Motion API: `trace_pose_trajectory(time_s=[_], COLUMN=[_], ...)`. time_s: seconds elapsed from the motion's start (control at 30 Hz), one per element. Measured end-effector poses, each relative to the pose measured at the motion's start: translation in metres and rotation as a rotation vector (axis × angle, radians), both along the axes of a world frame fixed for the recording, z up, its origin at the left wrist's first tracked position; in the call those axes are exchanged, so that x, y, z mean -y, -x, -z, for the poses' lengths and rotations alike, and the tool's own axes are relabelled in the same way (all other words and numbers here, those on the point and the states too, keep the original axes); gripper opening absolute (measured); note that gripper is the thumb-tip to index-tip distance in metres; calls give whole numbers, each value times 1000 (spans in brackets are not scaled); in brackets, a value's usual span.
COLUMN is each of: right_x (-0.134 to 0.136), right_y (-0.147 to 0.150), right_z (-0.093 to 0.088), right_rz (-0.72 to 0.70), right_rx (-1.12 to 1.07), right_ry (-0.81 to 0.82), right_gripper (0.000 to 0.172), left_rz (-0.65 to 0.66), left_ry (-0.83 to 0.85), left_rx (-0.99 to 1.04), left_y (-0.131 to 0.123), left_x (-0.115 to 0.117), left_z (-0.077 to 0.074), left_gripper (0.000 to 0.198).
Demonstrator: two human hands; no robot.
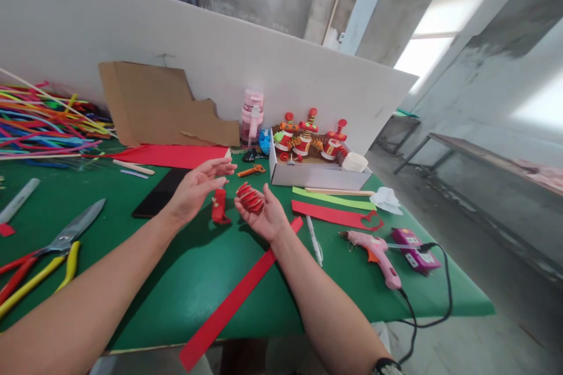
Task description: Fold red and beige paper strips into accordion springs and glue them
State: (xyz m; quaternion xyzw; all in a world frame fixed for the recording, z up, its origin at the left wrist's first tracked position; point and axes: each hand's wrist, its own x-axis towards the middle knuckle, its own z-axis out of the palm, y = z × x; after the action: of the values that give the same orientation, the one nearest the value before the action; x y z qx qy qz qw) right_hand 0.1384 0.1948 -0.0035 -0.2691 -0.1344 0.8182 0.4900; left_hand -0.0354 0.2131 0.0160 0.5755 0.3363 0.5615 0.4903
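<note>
My right hand (263, 215) is palm up above the green table (185, 281), its fingers curled round a folded red paper fan piece (250, 198). My left hand (197, 184) hovers just left of it, fingers stretched out and holding nothing. A small red paper piece (219, 207) stands on the table between the two hands. A long red paper strip (240, 293) lies diagonally under my right forearm.
A white box (319, 174) of red paper figures stands behind the hands, beside a pink bottle (252, 117). A pink glue gun (377, 255), red and green strips (334, 214) lie right. Scissors (73, 228), pliers (39, 275), pipe cleaners (44, 120), cardboard (153, 105) sit left.
</note>
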Motion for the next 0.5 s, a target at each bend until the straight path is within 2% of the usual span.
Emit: trace_pose_trajectory(time_s=[0.2,0.5], right_x=[0,4], right_y=[2,6], right_z=[1,2], right_rz=[-5,22], right_rx=[72,186], right_ry=[-25,-80], right_gripper=[45,41], left_rz=[100,58], left_ry=[45,-66], left_rx=[-331,-510], left_y=[-3,-2], left_x=[1,3], left_z=[2,1], left_gripper=[60,40])
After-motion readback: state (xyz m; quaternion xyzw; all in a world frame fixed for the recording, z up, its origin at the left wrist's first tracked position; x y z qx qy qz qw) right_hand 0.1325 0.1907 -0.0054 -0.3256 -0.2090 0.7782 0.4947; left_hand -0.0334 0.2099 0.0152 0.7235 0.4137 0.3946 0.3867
